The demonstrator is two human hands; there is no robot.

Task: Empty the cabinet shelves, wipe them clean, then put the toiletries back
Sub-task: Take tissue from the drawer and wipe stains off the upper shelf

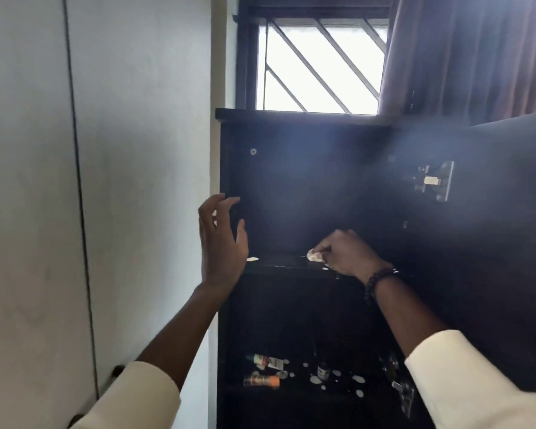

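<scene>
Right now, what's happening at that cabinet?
A person stands at an open dark cabinet. The right hand pinches a small pale item at the front edge of the upper shelf; what it is isn't clear. The left hand hovers open by the cabinet's left side. Small bottles and white splotches remain on the lower shelf.

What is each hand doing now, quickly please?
Left hand: open, fingers spread, holding nothing, by the cabinet edge.
Right hand: closed on a small pale thing at the shelf; what it is cannot be told.
</scene>
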